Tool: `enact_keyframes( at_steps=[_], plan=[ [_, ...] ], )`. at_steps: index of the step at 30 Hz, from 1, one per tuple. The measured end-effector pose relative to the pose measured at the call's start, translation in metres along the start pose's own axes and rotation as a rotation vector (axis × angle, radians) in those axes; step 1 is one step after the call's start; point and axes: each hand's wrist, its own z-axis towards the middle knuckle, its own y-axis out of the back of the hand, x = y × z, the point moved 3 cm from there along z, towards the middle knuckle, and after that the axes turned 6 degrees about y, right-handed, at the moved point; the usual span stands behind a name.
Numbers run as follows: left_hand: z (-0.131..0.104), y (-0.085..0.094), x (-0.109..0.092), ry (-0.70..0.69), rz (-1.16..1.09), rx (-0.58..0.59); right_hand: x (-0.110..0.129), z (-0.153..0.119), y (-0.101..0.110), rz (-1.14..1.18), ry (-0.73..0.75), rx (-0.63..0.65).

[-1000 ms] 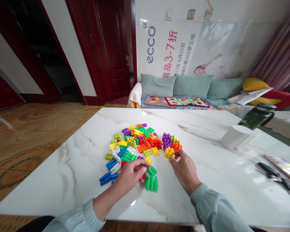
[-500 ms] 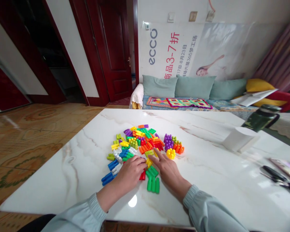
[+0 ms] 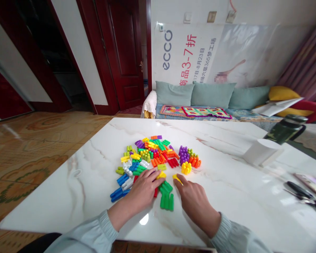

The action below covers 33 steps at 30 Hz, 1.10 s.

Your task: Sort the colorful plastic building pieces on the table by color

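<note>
My left hand [image 3: 148, 186] is closed on a yellow toy block [image 3: 161, 174] at the near side of a pile of colourful plastic blocks. To its right, my right hand [image 3: 192, 196] pinches another yellow block [image 3: 177, 179] just above or on the table. Green finger-shaped blocks [image 3: 166, 201] lie between the two hands. Blue blocks [image 3: 118, 194] and white ones [image 3: 127, 184] lie left of my left hand, which partly hides some red blocks. Beyond my right hand stand sorted clusters: purple [image 3: 183, 154], yellow [image 3: 186, 168], orange [image 3: 195, 162] and olive green.
The white marbled table [image 3: 94, 168] holds a white paper roll or box [image 3: 262, 151], a camouflage flask [image 3: 285, 128], black-handled scissors [image 3: 300, 189] and a phone [image 3: 312, 184] on the right. Behind it stands a sofa with cushions [image 3: 213, 94].
My right hand has drawn back to the right and nearer, now with a yellow block in its fingers. My left hand has shifted slightly right, onto a yellow block.
</note>
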Motion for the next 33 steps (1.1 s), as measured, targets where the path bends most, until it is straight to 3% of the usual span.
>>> enact_keyframes(
  at_steps=[6, 12, 25, 33],
  plan=[
    [0.002, 0.003, -0.003, 0.001, 0.025, -0.06, -0.007, -0.02, -0.001, 0.089, -0.091, -0.177],
    [0.003, 0.003, -0.004, -0.005, 0.014, -0.043, -0.021, -0.014, -0.018, 0.163, -0.146, -0.117],
    [0.003, 0.0, 0.001, -0.029, 0.0, -0.068, -0.061, -0.01, -0.006, 0.321, -0.158, -0.293],
    [0.003, 0.001, -0.001, -0.021, 0.0, -0.041, -0.065, 0.002, -0.014, 0.355, -0.125, -0.35]
  ],
)
